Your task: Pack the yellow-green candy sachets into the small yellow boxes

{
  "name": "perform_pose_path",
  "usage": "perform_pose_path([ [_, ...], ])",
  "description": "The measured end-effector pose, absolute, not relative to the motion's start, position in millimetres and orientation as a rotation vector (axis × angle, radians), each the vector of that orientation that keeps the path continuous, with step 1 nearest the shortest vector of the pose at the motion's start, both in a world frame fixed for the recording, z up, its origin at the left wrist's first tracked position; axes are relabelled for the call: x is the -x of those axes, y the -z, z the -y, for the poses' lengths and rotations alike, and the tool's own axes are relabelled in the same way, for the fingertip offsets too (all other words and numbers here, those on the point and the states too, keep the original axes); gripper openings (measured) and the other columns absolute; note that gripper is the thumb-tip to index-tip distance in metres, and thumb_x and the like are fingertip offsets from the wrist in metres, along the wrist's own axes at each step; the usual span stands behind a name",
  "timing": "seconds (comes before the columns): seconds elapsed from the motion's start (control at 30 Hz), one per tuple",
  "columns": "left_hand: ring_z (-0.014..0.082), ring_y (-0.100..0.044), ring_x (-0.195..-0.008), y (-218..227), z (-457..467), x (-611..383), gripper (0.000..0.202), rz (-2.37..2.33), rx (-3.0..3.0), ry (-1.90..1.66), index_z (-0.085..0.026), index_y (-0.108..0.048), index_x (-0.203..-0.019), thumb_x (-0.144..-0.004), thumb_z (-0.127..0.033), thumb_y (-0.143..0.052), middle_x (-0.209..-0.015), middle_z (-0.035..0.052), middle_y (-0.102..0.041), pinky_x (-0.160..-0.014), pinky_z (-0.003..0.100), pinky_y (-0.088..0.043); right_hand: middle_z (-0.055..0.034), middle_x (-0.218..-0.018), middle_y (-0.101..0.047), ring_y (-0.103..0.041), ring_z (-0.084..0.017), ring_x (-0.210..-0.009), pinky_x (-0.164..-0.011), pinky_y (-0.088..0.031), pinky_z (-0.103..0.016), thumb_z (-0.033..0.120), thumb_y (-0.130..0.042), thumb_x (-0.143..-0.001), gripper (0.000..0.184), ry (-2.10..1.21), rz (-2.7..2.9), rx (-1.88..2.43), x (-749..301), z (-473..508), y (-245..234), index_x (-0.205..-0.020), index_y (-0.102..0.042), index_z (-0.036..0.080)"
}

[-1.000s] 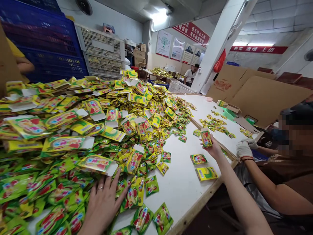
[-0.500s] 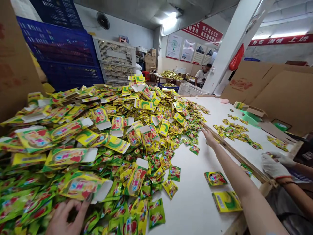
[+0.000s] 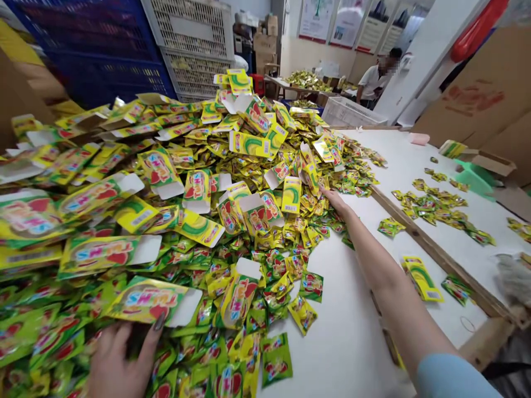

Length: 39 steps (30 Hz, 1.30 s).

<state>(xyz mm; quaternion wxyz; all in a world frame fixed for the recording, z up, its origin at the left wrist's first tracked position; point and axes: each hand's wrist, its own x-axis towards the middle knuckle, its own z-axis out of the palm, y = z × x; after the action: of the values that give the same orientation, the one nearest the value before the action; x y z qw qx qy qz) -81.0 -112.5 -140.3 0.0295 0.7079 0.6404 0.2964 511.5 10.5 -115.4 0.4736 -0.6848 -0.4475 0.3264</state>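
Note:
My left hand (image 3: 122,354) is at the lower left, its thumb on the front of a yellow-green open-flapped candy box (image 3: 145,301) and its other fingers at the lower edge, partly hidden. My right hand (image 3: 338,204) reaches into the right side of the pile. Its fingertips are at the lower end of a steeply tilted yellow candy box (image 3: 309,168), and most of the fingers are hidden. A large heap of open boxes and small green and yellow candy sachets (image 3: 276,362) spreads under and around both hands.
A wooden strip (image 3: 415,235) divides the white table (image 3: 332,309). Beyond it lie loose sachets (image 3: 443,207) and a green scoop-like item (image 3: 475,179). A co-worker's blurred gloved hand (image 3: 514,279) shows at the right edge. Blue crates (image 3: 103,50) stand behind; a person sits farther back.
My right hand has moved from the wooden strip leftward into the pile, where a yellow box now stands more steeply. My left hand stays at its box. The view has tilted down.

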Motion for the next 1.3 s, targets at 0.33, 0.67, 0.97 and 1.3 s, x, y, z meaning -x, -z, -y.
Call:
perform_pose_path([
  [0.33,0.0338,-0.057,-0.102,116,121,53,0.04,-1.915,-2.017,-0.975,-0.019,-0.058,-0.094,-0.083,-0.056,-0.047,-0.097,0.0109,-0.055,-0.093,0.048,-0.047,-0.0045,-0.107,-0.074,-0.063,-0.027,-0.109,-0.106,-0.045,-0.041,0.076,-0.056,-0.077,0.059,-0.949,1.523,1.426,-344,73,114,-0.086,-0.078,0.021],
  [0.67,0.0172,-0.06,-0.082,119,120,54,0.056,-1.553,-1.529,-1.493,-0.019,-0.037,-0.119,-0.079,-0.044,-0.068,-0.103,0.0074,-0.055,-0.074,0.032,-0.054,-0.0078,-0.103,-0.075,-0.068,-0.026,-0.087,-0.078,-0.052,-0.036,0.072,-0.058,-0.08,0.058,-0.739,1.543,1.688,-338,173,73,-0.098,-0.076,0.019],
  [0.97,0.0238,-0.058,-0.114,104,129,52,0.061,-1.524,-1.539,-1.522,-0.02,-0.035,-0.13,-0.079,-0.029,-0.068,-0.141,0.0194,-0.038,-0.091,0.038,-0.056,-0.0017,-0.065,-0.061,-0.052,-0.017,-0.059,-0.056,-0.039,-0.028,0.067,-0.058,-0.085,0.047,-0.376,1.522,1.769,-297,235,57,-0.074,-0.063,0.021],
  [1.3,0.0208,-0.063,-0.101,27,257,-7,0.016,-1.019,-2.34,-0.929,-0.022,-0.059,-0.108,-0.097,-0.026,-0.049,-0.103,0.0061,-0.067,-0.09,0.036,-0.051,-0.0008,-0.071,-0.058,-0.053,-0.015,-0.061,-0.055,-0.042,-0.029,0.056,-0.06,-0.09,0.035,-0.289,1.34,1.547,-286,256,42,-0.077,-0.059,0.023],
])
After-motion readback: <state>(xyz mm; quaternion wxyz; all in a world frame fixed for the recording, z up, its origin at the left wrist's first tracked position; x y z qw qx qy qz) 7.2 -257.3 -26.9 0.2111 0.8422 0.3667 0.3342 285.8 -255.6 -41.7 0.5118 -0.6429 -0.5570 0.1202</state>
